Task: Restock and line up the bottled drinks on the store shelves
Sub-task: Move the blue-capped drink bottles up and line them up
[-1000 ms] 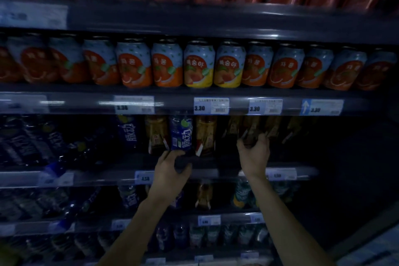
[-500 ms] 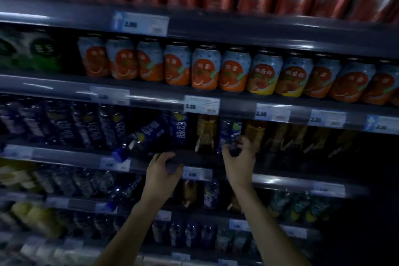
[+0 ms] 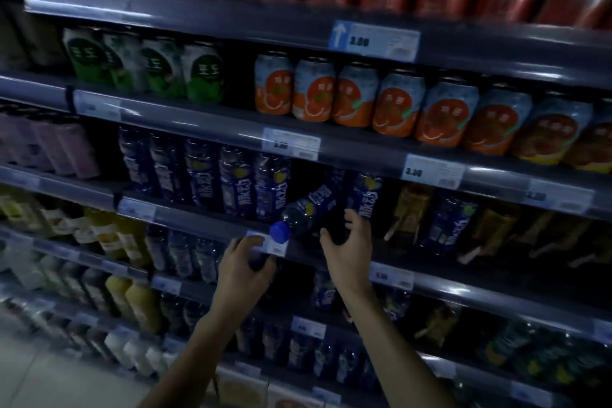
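Starting at the fingers [image 3: 357, 221] of the right hand [image 3: 347, 252]: curved, thumb spread well apart from the rest, cupped round a dark patch just under the tilted bottle [image 3: 309, 209]. Touching it or not, impossible to tell in this gloom. Over on the left hand [image 3: 243, 267], fingertips curled inward at the shelf rail [image 3: 198, 222], just below a white price tag [image 3: 270, 247]; gripping something or nothing, too dark to say. Around them: a row of upright blue bottles [image 3: 231, 185] close on the left of the tilted one, another upright blue bottle [image 3: 366, 195] crowding in on its right, amber bottles [image 3: 410, 209] further along. One shelf up, orange cans [image 3: 397, 103] and green cans [image 3: 159, 66]. Hemmed in on both sides, then. Backs of both hands to the camera, forearms reaching up from below, the right higher and deeper into the shelf than the left. And the tilted bottle itself: on the same shelf as the blue row, in the gap between the uprights, leaning hard, long axis slanting from upper right to lower left, blue cap [image 3: 280, 232] poking out over the rail near the left hand, base back in shadow.
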Available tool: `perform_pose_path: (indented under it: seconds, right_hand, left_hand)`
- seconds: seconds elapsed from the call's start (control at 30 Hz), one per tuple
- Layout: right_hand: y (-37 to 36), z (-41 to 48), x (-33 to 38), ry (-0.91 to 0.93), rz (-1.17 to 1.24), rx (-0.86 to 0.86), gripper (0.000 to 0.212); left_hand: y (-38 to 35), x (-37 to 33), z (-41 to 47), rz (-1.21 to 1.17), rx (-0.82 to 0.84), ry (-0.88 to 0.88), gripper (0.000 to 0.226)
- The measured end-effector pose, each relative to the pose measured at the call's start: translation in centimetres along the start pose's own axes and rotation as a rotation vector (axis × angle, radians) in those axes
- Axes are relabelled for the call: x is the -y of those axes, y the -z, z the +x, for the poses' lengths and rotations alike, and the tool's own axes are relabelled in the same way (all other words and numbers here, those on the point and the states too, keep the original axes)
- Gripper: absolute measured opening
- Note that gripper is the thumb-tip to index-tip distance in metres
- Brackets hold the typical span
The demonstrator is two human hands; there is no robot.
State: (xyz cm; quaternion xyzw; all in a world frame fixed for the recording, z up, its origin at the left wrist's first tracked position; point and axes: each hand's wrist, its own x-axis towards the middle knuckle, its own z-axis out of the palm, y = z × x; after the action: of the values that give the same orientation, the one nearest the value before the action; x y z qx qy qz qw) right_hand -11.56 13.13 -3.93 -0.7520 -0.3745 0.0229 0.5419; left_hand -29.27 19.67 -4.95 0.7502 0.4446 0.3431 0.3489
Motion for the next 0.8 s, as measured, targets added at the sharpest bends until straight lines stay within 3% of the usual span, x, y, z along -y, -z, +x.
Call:
perform_pose_path:
  seconds: [0.27,0.8]
  right_hand:
    - [-4.4,-0.1,0.8,-0.019,-0.070,0.091,0.061]
    - [-6.8,1.1,-0.9,0.253,-0.217,0.173,0.089]
  left_hand:
    - [1.7,3.1,1.9,0.013,0.020,-0.021,0.038]
    - [-0.4,4.9,5.8,0.083,0.066,-0.158,0.035]
